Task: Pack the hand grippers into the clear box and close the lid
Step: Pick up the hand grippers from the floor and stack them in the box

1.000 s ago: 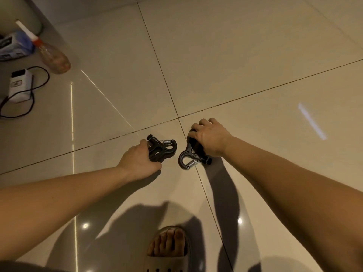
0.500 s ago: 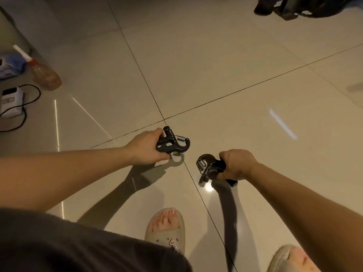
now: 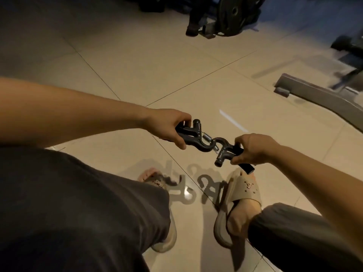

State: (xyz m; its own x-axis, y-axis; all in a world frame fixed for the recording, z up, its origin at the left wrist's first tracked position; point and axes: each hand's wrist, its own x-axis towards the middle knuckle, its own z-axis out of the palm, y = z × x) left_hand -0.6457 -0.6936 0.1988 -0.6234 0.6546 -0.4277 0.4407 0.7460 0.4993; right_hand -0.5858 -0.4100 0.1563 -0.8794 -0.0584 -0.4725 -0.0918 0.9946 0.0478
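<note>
Over the tiled floor (image 3: 176, 65): I see both bare arms reaching forward, each hand holding one black hand gripper in the air above the feet.
Left hand (image 3: 169, 126): fingers and thumb are curled round the handles of the first hand gripper (image 3: 193, 137), closed firmly on it.
First hand gripper: handles mostly hidden in the fist; silver spring and hooked end point right.
Right hand (image 3: 255, 149): curled tight round the handles of the second hand gripper (image 3: 225, 151); one handle end sticks out below the fist.
Second hand gripper: hooked end points left, short knob points down.
Hooked ends: they overlap in my view, between the two hands; I cannot tell whether they touch.
Shadows (image 3: 180, 191): gripper outlines lie on the floor between the feet.
Footwear: the beige right slipper (image 3: 241, 191) is in plain view; the left slipper (image 3: 157, 181) is partly hidden by dark trousers (image 3: 78, 203).
Far floor: weight plates (image 3: 235, 14) at the top, blurred; a grey frame (image 3: 314, 95) at the right.
</note>
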